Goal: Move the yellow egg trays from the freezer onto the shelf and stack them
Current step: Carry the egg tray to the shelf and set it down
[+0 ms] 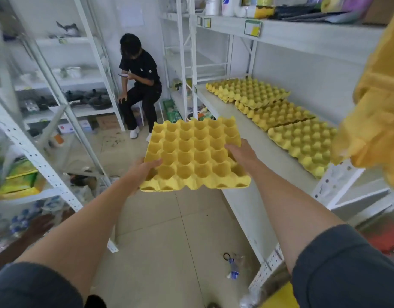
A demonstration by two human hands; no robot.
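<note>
Left hand (145,167) closed on the near-left edge of a yellow egg tray (192,156), thumb lying over the top of the cups, fingers hidden beneath. Right hand (241,153) holding the tray's right edge, fingers curled over the rim. Tray is carried roughly level, cups up, out over the floor (160,241) and not yet over the shelf (242,134), which lies just to the right of the right hand. Further right and beyond the right hand, three trays or low stacks (278,112) lie in a row along the shelf, edges overlapping; cannot tell how many layers each has. Risks, as judged: grip is on thin edges only, so a light moulded tray could flex or slip if one hand lets go early. If the cups are not lined up with those of the tray below, it will sit tilted and the stack will lean. The nearest stack already sits close to the shelf's front edge, so a nudge on landing could push it off. A blurred yellow mass (378,107) close to the camera, right of the right hand, blocks part of the landing spot. A small bottle (234,268) on the floor below the right forearm is a trip hazard. A seated person (139,85) is well beyond the tray, clear of the path.
</note>
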